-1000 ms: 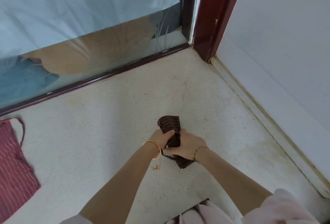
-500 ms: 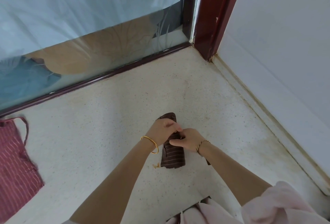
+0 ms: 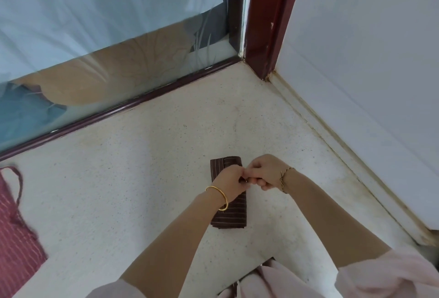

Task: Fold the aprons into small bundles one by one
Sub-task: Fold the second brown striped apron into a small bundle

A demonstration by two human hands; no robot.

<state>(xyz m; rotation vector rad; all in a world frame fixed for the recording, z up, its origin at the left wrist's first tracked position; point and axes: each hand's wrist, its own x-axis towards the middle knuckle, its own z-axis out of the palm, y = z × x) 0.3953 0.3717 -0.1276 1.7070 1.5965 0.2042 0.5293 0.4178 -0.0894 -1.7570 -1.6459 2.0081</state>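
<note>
The brown apron lies folded narrow on the floor, left hand and right hand pinching its middle, seemingly finishing, while the red apron at left lies unfolded.

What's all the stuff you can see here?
floor: one, speckled cream, underneath everything
brown apron: one, dark brown striped, folded bundle on floor, middle
red apron: one, red striped, flat on floor, left edge
glass panel: one, frosted bluish, far side
door frame: one, dark red, far corner
wall: one, white, right
bangle: one, gold, left wrist
bracelet: one, gold chain, right wrist
sleeves: two, pale pink, bottom
left hand: one, pinching the brown apron
right hand: one, pinching it too
</note>
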